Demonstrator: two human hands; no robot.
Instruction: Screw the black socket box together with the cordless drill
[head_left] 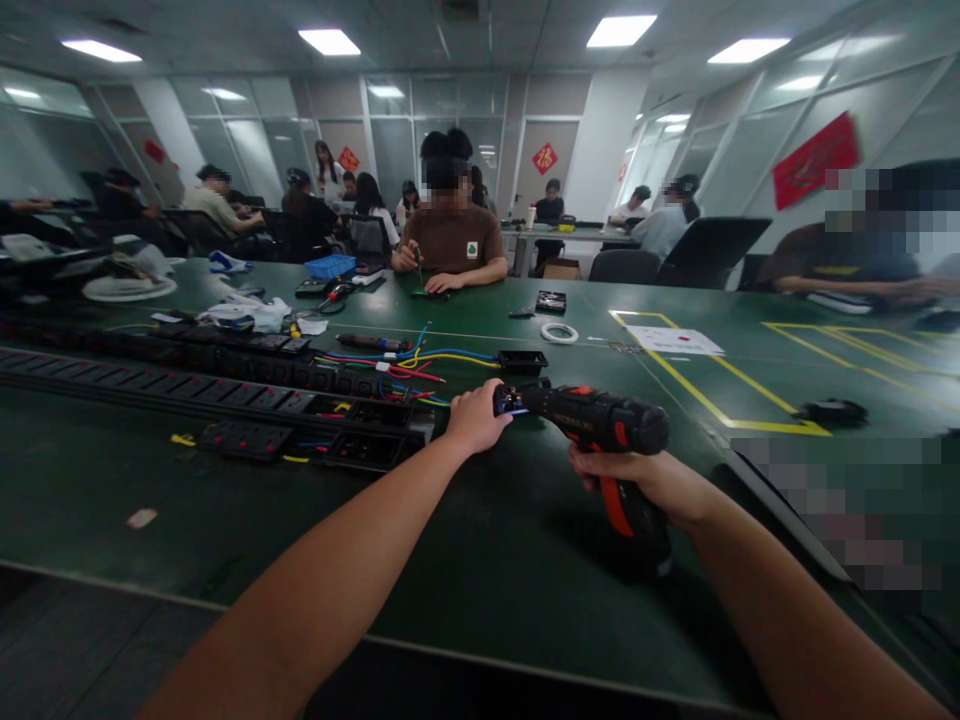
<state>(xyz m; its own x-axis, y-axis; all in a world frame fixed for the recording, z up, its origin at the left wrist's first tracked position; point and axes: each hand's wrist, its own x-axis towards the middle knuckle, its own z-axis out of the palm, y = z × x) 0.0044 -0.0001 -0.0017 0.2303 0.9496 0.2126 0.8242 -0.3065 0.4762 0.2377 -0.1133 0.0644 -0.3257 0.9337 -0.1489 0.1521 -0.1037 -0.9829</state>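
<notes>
Left hand: the person's left hand pinches the small black part by its left end, thumb on the near side, other fingers on the far side; exact fingertip contact too small to tell.
Small black part: just past left fingertips, raised toward drill nose, blue along its near edge; metal bits inside.
Right hand: right hand wraps the grip of the black-orange drill, fingers curled round it; trigger finger position unclear.
Drill: nose points left, right at the small black part; actual bit contact can't be told.
Nearby: colored wires and black housing beyond left hand; long socket strip to the left, on green table.
</notes>
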